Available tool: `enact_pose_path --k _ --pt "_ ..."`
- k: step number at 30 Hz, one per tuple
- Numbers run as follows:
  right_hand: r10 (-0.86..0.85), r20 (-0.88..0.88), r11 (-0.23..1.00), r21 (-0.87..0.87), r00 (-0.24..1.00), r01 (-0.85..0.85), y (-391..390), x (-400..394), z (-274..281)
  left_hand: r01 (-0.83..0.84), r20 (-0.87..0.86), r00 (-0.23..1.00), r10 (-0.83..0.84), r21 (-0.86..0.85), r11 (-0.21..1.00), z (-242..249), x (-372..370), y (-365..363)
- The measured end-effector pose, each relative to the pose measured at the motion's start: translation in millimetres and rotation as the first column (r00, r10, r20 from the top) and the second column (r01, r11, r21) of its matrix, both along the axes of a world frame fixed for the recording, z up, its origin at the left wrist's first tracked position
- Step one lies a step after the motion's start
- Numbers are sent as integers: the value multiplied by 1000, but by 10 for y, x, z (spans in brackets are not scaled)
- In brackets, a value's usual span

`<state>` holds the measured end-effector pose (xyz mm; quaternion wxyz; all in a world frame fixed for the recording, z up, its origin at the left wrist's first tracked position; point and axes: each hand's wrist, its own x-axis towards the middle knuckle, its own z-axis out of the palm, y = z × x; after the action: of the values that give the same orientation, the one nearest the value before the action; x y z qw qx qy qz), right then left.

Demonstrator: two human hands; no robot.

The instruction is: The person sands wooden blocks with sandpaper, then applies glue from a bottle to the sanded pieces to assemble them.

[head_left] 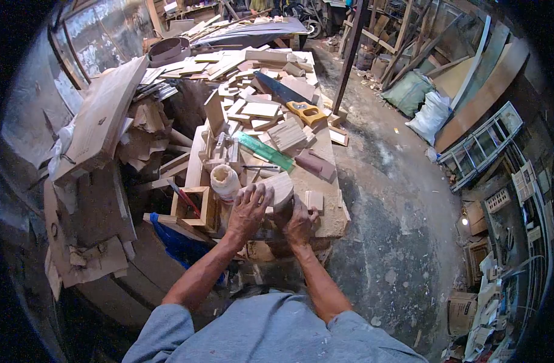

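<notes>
At the near edge of the workbench, a pale wooden block with a rounded side (pixel 280 189) is between my two hands. My left hand (pixel 248 212) lies over its left part with the fingers bent. My right hand (pixel 299 222) grips its right end, partly hiding the darker near face. An open white jar (pixel 225 181) with yellowish residue around its mouth stands just left of my left hand. Beyond the block lie a green ruler (pixel 265 151) and a dark pen-like tool (pixel 260 167). A small light wood piece (pixel 314 201) sits beside my right hand.
Wood offcuts (pixel 260 109) crowd the bench, with a yellow-handled saw (pixel 306 112) among them. A brown sanding-block-like piece (pixel 315 164) lies to the right. An open wooden frame (pixel 195 206) holding a red-handled tool (pixel 186 199) stands left. A dark post (pixel 349 57) rises beyond.
</notes>
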<state>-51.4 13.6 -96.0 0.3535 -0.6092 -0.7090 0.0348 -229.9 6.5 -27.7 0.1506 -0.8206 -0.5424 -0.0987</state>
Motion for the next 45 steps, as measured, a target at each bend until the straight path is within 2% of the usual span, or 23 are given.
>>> enact_pose_path --k 4,8,12,16,19,22,25,28,31,37,42,45 --pt "-17 35 999 48 999 15 32 8 -90 21 72 997 -17 -52 998 107 19 -35" --pt "-24 15 996 83 1000 22 14 -8 -67 21 12 1000 -21 1 1000 44 9 -13" --pt "15 -62 1000 -2 998 -15 47 14 -85 26 6 1000 -26 8 1000 23 0 3" --pt "22 -62 999 42 998 -20 20 5 -57 17 -15 1000 -18 -16 1000 76 9 -26" --pt "12 -38 1000 22 999 -11 23 -3 -49 8 -88 996 -4 44 999 -18 -9 7" --pt "16 -9 1000 -1 1000 -16 -7 10 3 35 12 999 -36 64 997 -48 -15 15" --pt "16 -1 1000 11 1000 -16 11 21 -43 38 52 998 -39 5 999 11 -5 -11" --pt "7 4 1000 10 1000 -7 -6 10 0 19 -65 998 -15 57 998 -37 -20 23" --pt "13 -15 1000 -1 1000 -13 -24 1 25 23 27 999 -22 -21 1000 50 5 -17" --pt "14 -28 1000 -27 1000 -14 1 -7 -23 15 -58 998 -13 25 1000 -37 -21 16" --pt "-2 5 1000 -5 1000 2 11 -6 -63 25 -12 1000 -25 10 1000 -29 -17 3" --pt "3 21 997 -79 1000 -2 5 -1 -36 23 -13 1000 -23 7 1000 -2 -11 -8"
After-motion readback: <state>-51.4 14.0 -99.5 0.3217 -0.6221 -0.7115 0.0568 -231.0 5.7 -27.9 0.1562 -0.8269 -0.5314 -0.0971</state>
